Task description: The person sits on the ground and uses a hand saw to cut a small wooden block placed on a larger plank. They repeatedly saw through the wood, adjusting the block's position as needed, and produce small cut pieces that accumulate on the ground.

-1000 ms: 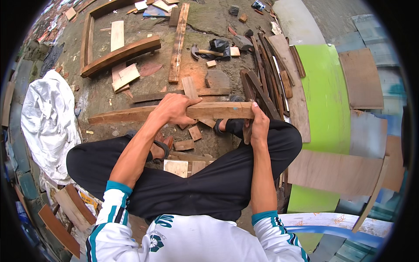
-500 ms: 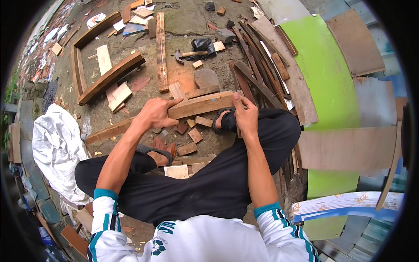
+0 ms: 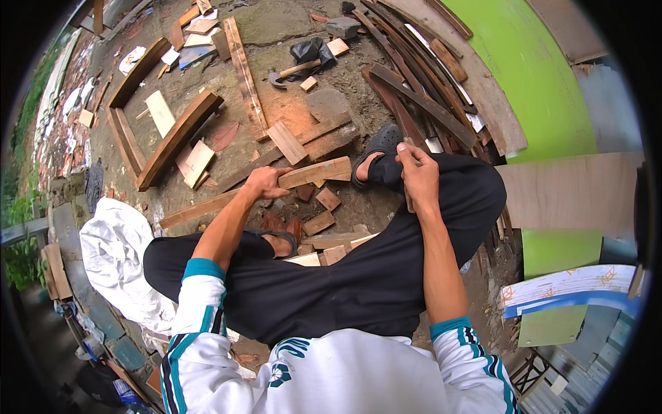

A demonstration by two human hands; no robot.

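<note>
A long wooden beam (image 3: 317,172) lies slanted across in front of me, its right end cut square and a small notch showing on its lower edge. My left hand (image 3: 266,183) is closed round the beam near its middle. My right hand (image 3: 419,178) is held over my right knee, apart from the beam's end. Its fingers are wrapped round a narrow brown stick-like piece (image 3: 409,204), which sticks out above and below the fist; its kind is not clear. Several small wood offcuts (image 3: 318,223) lie on the ground under the beam.
Beyond the beam lie a short board (image 3: 287,143), a claw hammer (image 3: 293,71) and a black plastic bag (image 3: 312,52). A joined wooden frame (image 3: 178,141) stands at left, near a white sack (image 3: 121,255). Dark timber strips (image 3: 427,103) and a green panel (image 3: 531,90) lie at right.
My right hand has come off the beam's right end and moved right with the narrow piece. The beam's right end sits lower. My left hand still grips it. The view has shifted.
</note>
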